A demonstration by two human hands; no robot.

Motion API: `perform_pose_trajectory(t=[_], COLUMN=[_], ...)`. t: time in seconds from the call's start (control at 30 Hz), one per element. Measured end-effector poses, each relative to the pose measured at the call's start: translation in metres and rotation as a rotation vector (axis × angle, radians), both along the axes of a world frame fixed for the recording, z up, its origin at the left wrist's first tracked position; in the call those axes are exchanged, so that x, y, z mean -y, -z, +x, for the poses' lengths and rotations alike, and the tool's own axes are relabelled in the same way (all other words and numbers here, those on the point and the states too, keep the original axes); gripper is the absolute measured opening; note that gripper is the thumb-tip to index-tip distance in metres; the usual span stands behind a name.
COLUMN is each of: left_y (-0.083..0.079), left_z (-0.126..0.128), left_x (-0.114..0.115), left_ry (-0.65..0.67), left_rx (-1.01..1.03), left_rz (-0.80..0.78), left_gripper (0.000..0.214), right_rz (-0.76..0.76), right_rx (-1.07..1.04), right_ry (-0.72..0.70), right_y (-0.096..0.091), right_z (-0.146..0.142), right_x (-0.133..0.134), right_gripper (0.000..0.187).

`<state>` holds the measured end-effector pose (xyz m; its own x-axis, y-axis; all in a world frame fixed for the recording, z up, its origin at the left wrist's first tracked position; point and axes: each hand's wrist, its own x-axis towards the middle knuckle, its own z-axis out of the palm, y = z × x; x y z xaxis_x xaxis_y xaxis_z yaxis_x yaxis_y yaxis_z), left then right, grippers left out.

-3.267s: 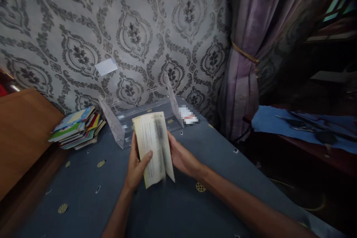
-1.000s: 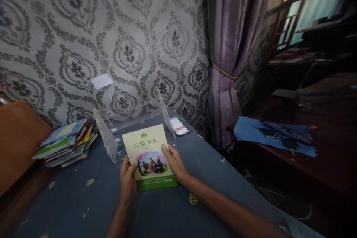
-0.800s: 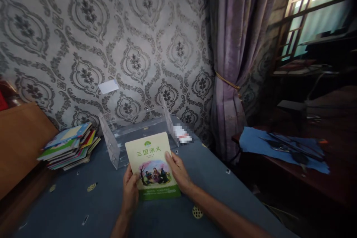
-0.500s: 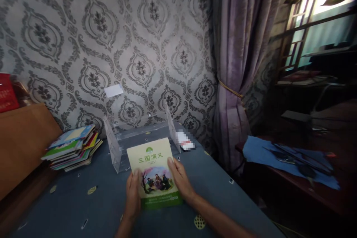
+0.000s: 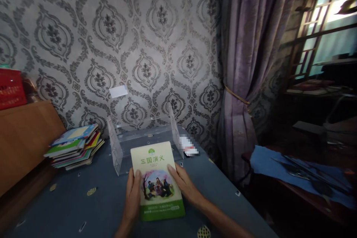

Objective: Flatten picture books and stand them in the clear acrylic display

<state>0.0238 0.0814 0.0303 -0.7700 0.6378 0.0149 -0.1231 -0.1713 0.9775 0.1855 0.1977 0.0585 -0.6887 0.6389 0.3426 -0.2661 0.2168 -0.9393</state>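
Note:
A book (image 5: 156,161) with a cream cover, green Chinese title, painted group of figures and a green band along the bottom is held between both hands, cover facing up toward me. My left hand (image 5: 133,189) grips its left edge, thumb on the cover and fingers hidden at the side. On the opposite edge, my right hand (image 5: 185,184) holds it the same way. Just beyond the book, a clear acrylic stand (image 5: 115,150) with upright side panels rests on the table.
Several books lie in an uneven stack (image 5: 75,145) at the left, beside a wooden cabinet (image 5: 30,126) bearing a red box (image 5: 12,87). A blurred-out white item (image 5: 189,145) lies right of the stand. A blue cloth (image 5: 292,174) with dark tools covers a side table. A purple curtain (image 5: 242,63) hangs behind.
The view has turned slightly left, shifting the scene rightward. The book sits slightly lower in view, still in both hands, and my right thumb rests a little lower in the picture.

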Motion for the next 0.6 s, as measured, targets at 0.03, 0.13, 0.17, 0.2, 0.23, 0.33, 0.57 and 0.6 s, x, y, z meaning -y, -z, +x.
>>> perform_pose_trajectory(t=[0.03,0.13,0.17,0.2,0.23,0.33,0.57,0.6], left_y=[-0.002,-0.015,-0.02,-0.025,-0.031,-0.052,-0.136,-0.152], left_z=[-0.004,-0.018,-0.023,-0.028,-0.033,-0.045,-0.053,-0.054], left_x=[0.001,0.005,0.006,0.007,0.008,0.007,-0.038,-0.048], left_ry=[0.025,0.244,0.322,0.395,0.459,0.573,0.32,0.256], left_rx=[-0.064,-0.225,-0.267,-0.306,-0.346,-0.499,-0.949,-1.012], left_rz=[-0.021,-0.046,-0.064,-0.089,-0.118,-0.192,-0.085,-0.057], left_gripper=[0.065,0.067,0.067,0.068,0.067,0.059,0.039,0.037], right_rz=[0.069,0.188,0.192,0.183,0.168,0.153,0.466,0.528], right_rx=[0.043,0.195,0.25,0.298,0.331,0.32,0.303,0.286], right_ry=[-0.031,-0.138,-0.174,-0.211,-0.25,-0.348,-0.146,-0.104], right_y=[-0.003,-0.009,-0.01,-0.011,-0.012,-0.02,-0.098,-0.115], right_z=[0.006,0.021,0.024,0.026,0.026,0.023,0.005,0.002], right_x=[-0.006,-0.022,-0.026,-0.031,-0.035,-0.048,-0.102,-0.112], right_gripper=[0.058,0.056,0.057,0.058,0.059,0.06,0.049,0.048])
